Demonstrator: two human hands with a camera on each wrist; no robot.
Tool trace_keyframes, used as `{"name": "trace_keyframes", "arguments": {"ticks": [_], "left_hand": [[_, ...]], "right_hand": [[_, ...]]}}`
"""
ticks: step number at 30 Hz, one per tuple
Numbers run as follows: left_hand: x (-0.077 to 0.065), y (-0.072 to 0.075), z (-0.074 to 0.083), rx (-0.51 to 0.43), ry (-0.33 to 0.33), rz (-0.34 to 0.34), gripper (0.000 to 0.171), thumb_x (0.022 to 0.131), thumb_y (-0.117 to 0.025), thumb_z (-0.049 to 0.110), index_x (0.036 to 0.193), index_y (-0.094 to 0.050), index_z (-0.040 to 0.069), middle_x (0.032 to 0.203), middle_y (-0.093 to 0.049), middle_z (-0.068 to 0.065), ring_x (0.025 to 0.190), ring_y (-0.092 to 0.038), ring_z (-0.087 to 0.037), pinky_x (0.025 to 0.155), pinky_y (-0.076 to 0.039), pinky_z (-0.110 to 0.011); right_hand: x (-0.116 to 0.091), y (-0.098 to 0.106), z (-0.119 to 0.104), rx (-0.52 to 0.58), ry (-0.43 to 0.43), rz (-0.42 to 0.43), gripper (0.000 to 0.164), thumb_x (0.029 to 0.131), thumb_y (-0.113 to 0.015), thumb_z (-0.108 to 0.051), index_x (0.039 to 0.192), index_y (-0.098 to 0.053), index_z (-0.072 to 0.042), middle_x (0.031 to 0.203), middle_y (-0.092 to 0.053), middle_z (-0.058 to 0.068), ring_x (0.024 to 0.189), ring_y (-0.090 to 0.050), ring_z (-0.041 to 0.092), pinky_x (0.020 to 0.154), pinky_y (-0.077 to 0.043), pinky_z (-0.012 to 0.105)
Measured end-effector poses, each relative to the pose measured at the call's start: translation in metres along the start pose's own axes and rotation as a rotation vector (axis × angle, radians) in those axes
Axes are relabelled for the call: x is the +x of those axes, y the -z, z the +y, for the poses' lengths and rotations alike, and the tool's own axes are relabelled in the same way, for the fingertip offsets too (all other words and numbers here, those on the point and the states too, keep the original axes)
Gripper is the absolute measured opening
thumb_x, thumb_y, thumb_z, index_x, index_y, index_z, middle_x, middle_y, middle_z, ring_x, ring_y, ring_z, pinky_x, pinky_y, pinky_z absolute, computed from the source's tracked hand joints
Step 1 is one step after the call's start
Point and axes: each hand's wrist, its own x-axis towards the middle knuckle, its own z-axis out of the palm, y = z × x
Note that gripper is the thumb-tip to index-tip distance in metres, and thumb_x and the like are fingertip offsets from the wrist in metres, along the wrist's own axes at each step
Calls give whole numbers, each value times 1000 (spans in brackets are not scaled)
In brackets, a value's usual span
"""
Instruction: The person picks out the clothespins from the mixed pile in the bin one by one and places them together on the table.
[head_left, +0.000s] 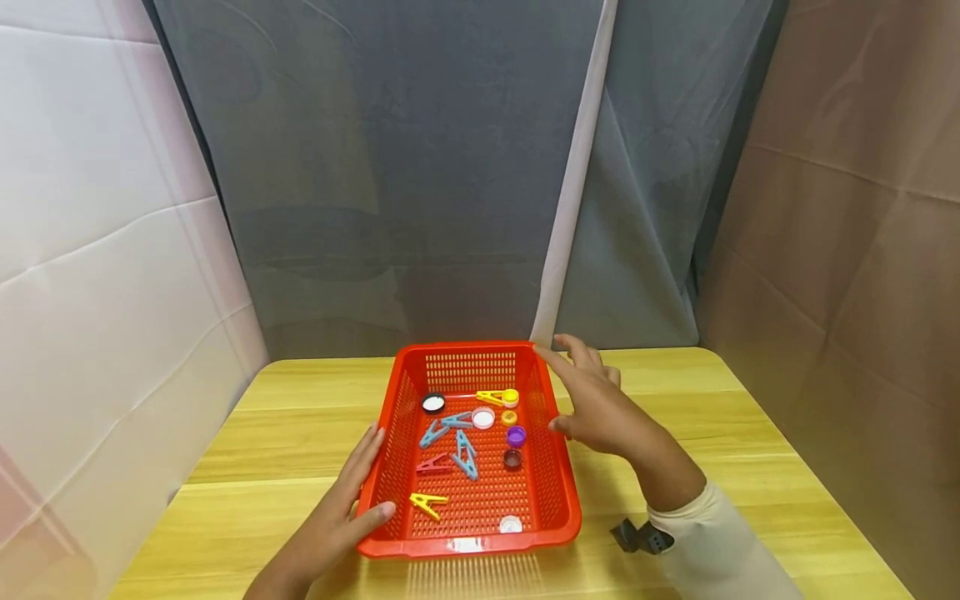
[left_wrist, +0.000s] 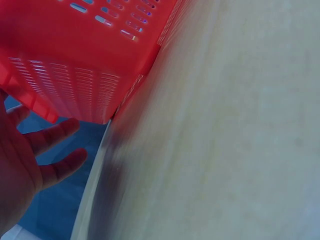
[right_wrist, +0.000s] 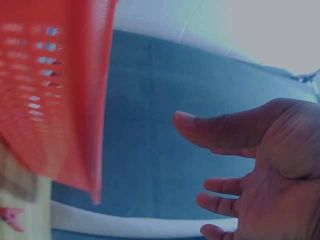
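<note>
A red plastic basket (head_left: 468, 546) with slotted walls stands on the wooden table. Inside lie blue clothespins (head_left: 465, 454), a red clothespin (head_left: 435, 464), yellow clothespins (head_left: 427, 503), a purple cap (head_left: 515, 436), a dark brown cap (head_left: 512, 458), a black-rimmed lid (head_left: 433, 403) and other small caps. My left hand (head_left: 341, 508) is at the basket's left side, thumb over the rim and fingers along the outer wall; in the left wrist view those fingers are spread. Beside the right rim is my right hand (head_left: 600, 408), fingers spread, with a gap to the basket in the right wrist view.
The pale wooden table (head_left: 712, 433) extends on both sides of the basket. Grey cloth (head_left: 420, 183) hangs behind, with fabric walls left and right. In the right wrist view, a pink clothespin-like piece (right_wrist: 11, 217) shows on the wood.
</note>
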Motion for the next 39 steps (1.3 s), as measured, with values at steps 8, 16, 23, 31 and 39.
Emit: {"name": "trace_keyframes", "arguments": {"ticks": [8,16,23,31,39], "left_hand": [[0,-1,-1,10,-12,8,85,95,-64,23,161,-11,26,169,2,2,150,-5,-47,101,-32,-76],[-1,0,-1,18,-31,4,85,95,-64,22,161,-10,26,169,2,2,150,-6,-49,99,-37,-74],[0,1,0,-1,-74,4,86,94,-64,16,161,-10,22,168,3,1,149,-3,-49,97,-37,-73],[1,-1,0,1,-59,6,85,94,-64,19,161,-11,22,169,1,-5,149,-4,-48,100,-34,-76],[1,-1,1,0,-57,10,85,94,-64,19,161,-12,21,169,1,-5,150,-4,-50,99,-35,-76]], "right_hand": [[4,15,-25,-7,74,28,99,73,-87,-11,154,-34,-33,163,-19,7,146,-22,34,107,-19,64],[29,11,-43,106,102,-38,89,82,-81,-21,154,-32,-36,162,-23,2,148,-25,32,111,-8,77],[57,-5,-56,88,107,-93,82,84,-79,-30,153,-35,-33,159,-29,1,146,-29,27,114,-14,71],[80,-23,-71,-11,157,-244,73,86,-77,-33,150,-42,-31,154,-38,0,142,-37,25,114,-30,63],[95,-48,-66,40,178,-449,65,88,-75,-27,147,-48,-22,145,-52,1,131,-53,23,104,-50,40]]}}
